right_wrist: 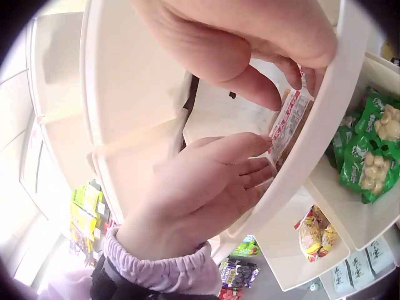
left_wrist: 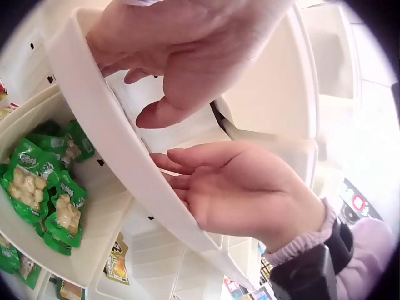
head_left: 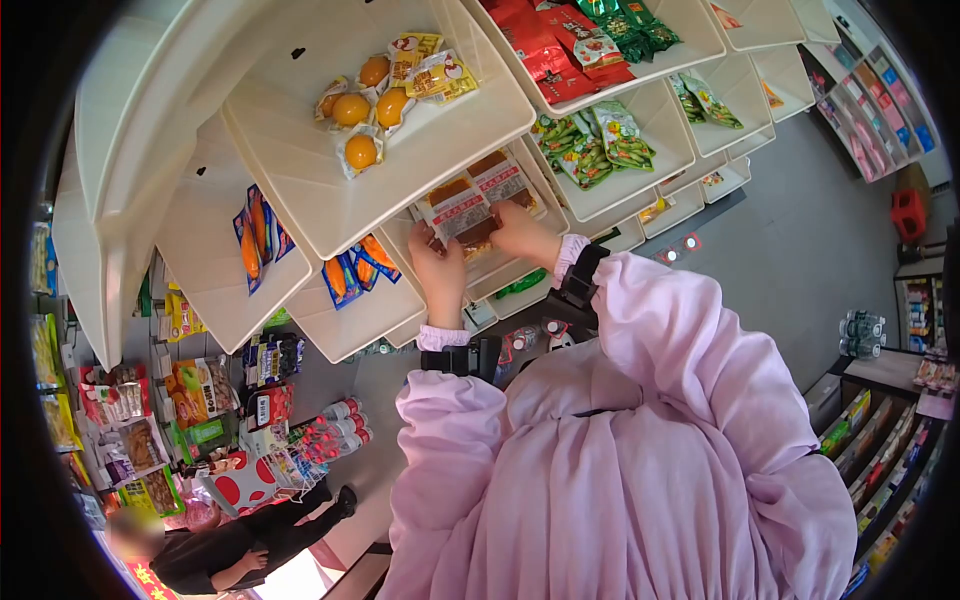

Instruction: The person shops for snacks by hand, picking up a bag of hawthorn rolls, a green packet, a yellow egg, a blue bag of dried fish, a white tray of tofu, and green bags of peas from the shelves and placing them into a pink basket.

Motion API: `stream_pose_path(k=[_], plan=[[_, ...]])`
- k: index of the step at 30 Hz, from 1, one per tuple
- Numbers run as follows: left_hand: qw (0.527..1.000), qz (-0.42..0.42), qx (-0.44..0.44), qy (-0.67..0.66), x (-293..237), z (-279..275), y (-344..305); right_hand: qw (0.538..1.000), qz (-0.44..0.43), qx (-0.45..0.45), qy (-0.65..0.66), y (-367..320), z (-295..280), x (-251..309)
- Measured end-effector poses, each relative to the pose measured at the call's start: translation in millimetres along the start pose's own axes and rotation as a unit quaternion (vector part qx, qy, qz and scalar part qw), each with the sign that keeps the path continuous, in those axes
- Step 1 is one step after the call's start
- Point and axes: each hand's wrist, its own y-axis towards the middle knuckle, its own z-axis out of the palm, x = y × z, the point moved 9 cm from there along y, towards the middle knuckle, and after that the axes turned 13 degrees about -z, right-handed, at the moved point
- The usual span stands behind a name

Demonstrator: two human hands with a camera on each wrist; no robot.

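Flat clear packets of brown food (head_left: 470,228) with red-and-white printed labels lie in a cream bin below the bin of egg packs. My left hand (head_left: 437,265) reaches in over the front rim, fingertips at the packets' near left edge. Over their right part is my right hand (head_left: 527,235), its fingers touching the label area. In the left wrist view the left hand (left_wrist: 187,56) has its thumb apart from its fingers, and the right hand's fingers look nearly straight. A strip of packet (right_wrist: 290,122) shows between both hands in the right wrist view.
Overhanging the hands is a bin (head_left: 270,110) with packed brown eggs (head_left: 365,105). Beside it are bins of red packets (head_left: 560,50) and green packets (head_left: 600,145). Blue-and-orange packs (head_left: 360,270) lie to the left. A person in dark clothing (head_left: 230,545) stands at lower left.
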Motion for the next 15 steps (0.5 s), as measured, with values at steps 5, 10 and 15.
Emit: stream_pose_path(k=[5, 10, 15], plan=[[0.958, -0.194, 0.134, -0.165, 21.7, 22.3, 2.4, 0.998, 0.01, -0.002, 0.064, -5.8, -2.4, 4.8], [0.946, -0.148, 0.154, -0.245, 9.1, 24.6, 3.5, 0.994, -0.037, -0.022, 0.105, -16.5, -11.3, 16.9], [0.907, -0.183, 0.204, -0.32, -12.9, 16.5, -20.8, 0.977, -0.131, -0.089, 0.142, -38.2, -42.2, 48.0]])
